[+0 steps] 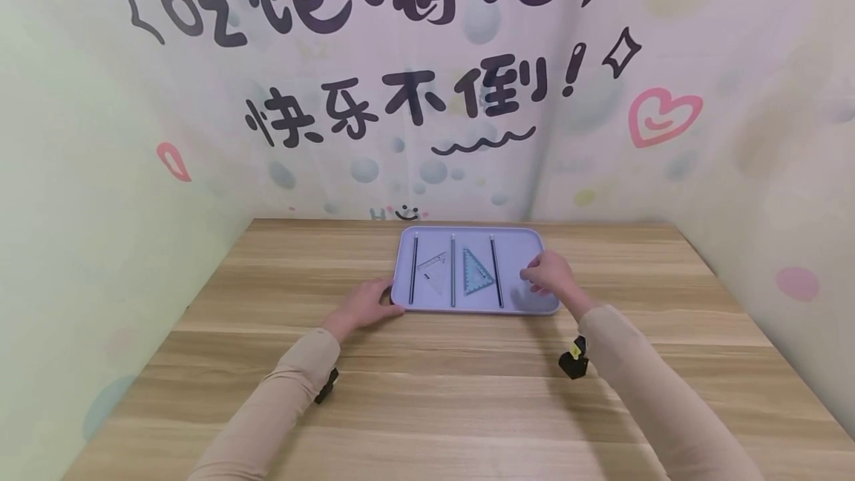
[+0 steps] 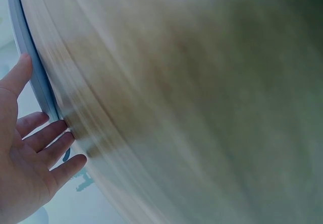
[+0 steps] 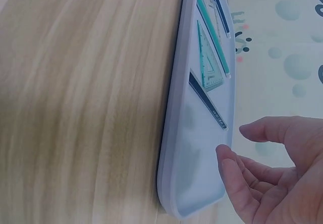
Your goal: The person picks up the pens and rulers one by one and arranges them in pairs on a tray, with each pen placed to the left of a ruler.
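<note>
A pale lavender tray (image 1: pixel 517 247) lies on the table. On it are three pencils, roughly upright in the head view: a dark left one (image 1: pixel 413 269), a grey-green middle one (image 1: pixel 453 269) and a dark right one (image 1: pixel 497 273). Between them lie a clear set square (image 1: pixel 434 273) and a blue-green set square (image 1: pixel 477 277). My left hand (image 1: pixel 364 304) is at the tray's left edge, thumb by the near corner, fingers spread in the left wrist view. Over the tray's right part hovers my right hand (image 3: pixel 275 168), fingers loosely bent, thumb and index apart, nothing between them.
The tray is near the back of the wood-grain table (image 1: pixel 427 392). Behind it hangs a printed cloth (image 1: pixel 361 169) with large lettering, and pale walls flank both sides. Black devices sit at each wrist, one by the right sleeve (image 1: pixel 628 347).
</note>
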### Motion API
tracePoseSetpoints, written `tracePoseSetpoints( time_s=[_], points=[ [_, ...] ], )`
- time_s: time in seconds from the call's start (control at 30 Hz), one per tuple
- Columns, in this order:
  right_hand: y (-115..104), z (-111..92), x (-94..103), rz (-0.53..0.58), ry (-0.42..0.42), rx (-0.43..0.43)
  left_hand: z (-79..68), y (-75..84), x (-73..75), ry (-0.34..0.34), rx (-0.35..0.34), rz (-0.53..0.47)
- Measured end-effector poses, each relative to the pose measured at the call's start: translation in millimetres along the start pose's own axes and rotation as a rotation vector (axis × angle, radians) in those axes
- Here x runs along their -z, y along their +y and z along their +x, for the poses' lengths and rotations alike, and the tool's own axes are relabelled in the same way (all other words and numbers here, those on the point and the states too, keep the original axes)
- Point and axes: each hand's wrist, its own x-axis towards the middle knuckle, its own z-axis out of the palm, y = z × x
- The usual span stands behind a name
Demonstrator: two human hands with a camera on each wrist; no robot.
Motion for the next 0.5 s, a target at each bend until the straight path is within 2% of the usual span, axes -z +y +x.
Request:
tracePoseSetpoints(
  time_s=[0.3, 0.5],
  points=[
    [2, -7, 1.0, -0.074, -0.003, 0.03, 1.0, 0.6, -0.4, -0.002, 0.002, 0.001],
    [2, -12, 1.9, -0.196, 0.015, 0.059, 1.3, -0.2, -1.1, 0.0, -0.002, -0.004]
  ],
)
